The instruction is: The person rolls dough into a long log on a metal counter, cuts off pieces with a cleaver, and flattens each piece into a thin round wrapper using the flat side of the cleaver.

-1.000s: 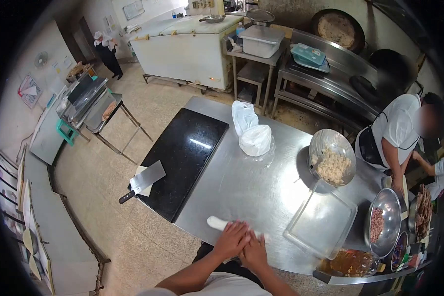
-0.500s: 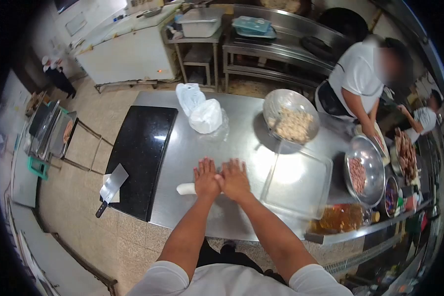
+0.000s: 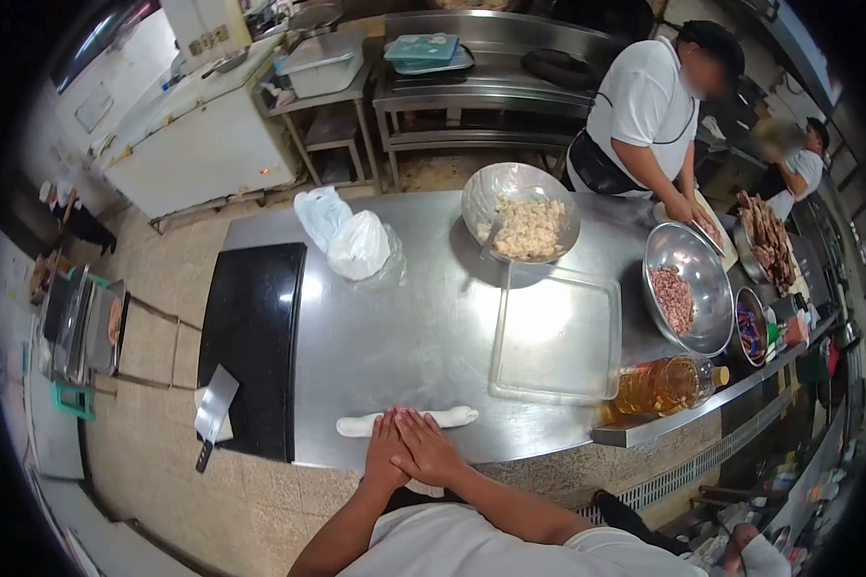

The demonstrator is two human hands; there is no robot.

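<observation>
A white roll of dough lies crosswise on the steel table near its front edge. My left hand and my right hand rest side by side and partly overlapping, with the fingertips on the middle of the roll. Both hands are open, their fingers stretched out flat. The dough beneath the fingers is hidden, while its two ends stick out left and right. To the right of my hands lies a clear rectangular plastic tray.
A black board with a cleaver is at the left. White plastic bags, a bowl of filling, a bowl of chopped meat and an oil bottle stand around the table. A co-worker works at the right corner.
My hands have drawn back toward my body and closer together. More of the dough roll shows on both sides, and it sits nearer the front edge. The camera view has shifted.
</observation>
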